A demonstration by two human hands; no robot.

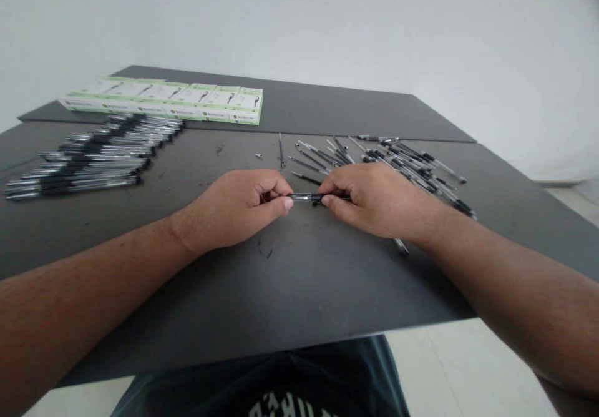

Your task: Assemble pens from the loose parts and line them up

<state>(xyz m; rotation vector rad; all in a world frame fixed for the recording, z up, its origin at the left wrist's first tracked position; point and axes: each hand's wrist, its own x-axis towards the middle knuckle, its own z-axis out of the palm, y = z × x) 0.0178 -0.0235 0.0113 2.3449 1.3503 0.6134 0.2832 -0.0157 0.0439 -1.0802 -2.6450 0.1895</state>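
Observation:
A pen (303,197) with a clear section and a black grip lies level between my two hands, over the middle of the table. My left hand (243,203) pinches its left end between thumb and forefinger. The black grip is held by my right hand (374,200), whose fingers partly hide the pen's right side. Just beyond the hands lie several loose ink refills (313,158) and a small pen tip (259,155). Behind and beside my right hand spreads a loose heap of pens and pen parts (412,167).
At the left, many black-gripped clear pens (93,155) lie in a slanted row. A row of white and green boxes (187,102) stands behind them. The dark grey table (281,304) has its front edge close to my lap, and a pale wall (327,30) rises behind.

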